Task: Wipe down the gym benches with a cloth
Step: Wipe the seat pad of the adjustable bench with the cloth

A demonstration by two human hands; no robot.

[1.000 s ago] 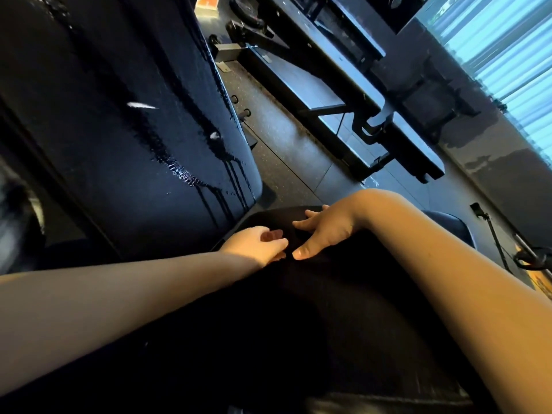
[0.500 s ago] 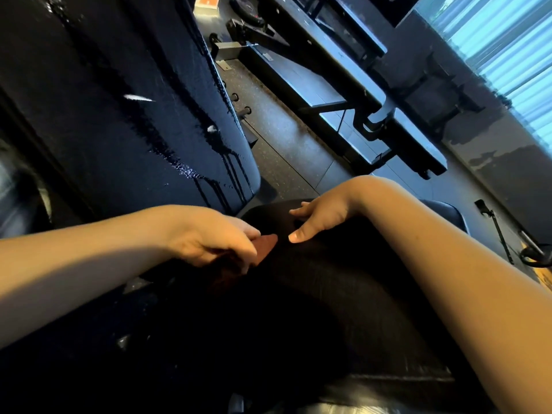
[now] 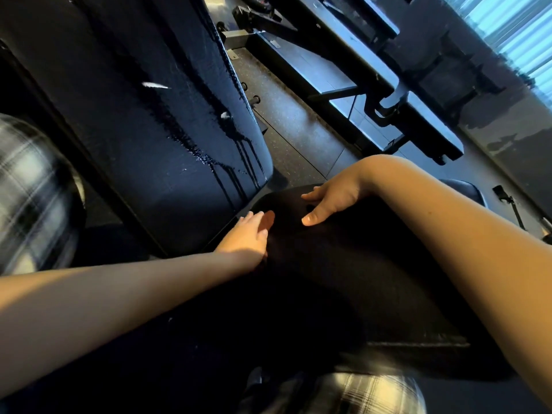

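Observation:
A black cloth point(image 3: 343, 279) lies spread over the seat of a dark padded gym bench. The bench's tilted backrest point(image 3: 134, 109) rises at the left, with wet streaks point(image 3: 230, 144) running down it. My left hand point(image 3: 249, 234) lies flat on the cloth's left edge, next to the gap below the backrest, fingers stretched forward. My right hand point(image 3: 334, 198) rests on the cloth's far end, fingers spread and thumb pointing back toward me. Neither hand visibly grips the cloth. A bit of the seat pad point(image 3: 466, 189) shows past my right forearm.
Other flat benches and black machine frames point(image 3: 337, 76) stand across a strip of speckled rubber floor point(image 3: 298, 138). My plaid-clad legs show at the left point(image 3: 30, 189) and bottom point(image 3: 358, 392). Window blinds point(image 3: 513, 28) glow at the top right.
My left hand was bunched at the cloth's edge, drew back to the left, and now reaches forward flat with fingers extended. My right hand has stayed on the cloth's far end.

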